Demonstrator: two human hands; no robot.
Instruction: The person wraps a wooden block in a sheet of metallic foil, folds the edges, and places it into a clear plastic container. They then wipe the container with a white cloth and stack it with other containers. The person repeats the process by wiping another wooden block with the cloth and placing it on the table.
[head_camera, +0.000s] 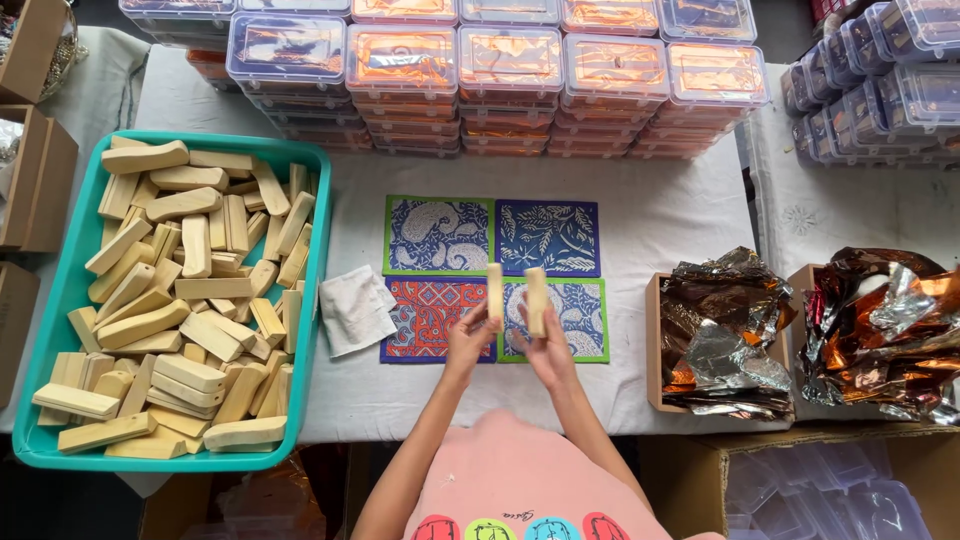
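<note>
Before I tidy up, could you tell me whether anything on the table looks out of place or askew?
Only the white cloth stands out: it lies crumpled and skewed between the teal tray and the patterned mats, overlapping the red mat's edge. The mats sit in a neat grid.

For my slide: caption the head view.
Left hand and right hand each hold a wooden block upright above four patterned cards.

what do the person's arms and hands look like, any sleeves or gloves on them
Both arms are bare from the lower edge of the picture to the fingers: no long sleeves, no gloves. The left hand and right hand show no ring, watch or bracelet that can be made out. The person wears a pink top with a row of round coloured patches near its lower edge. Nails are too small to judge.
</note>
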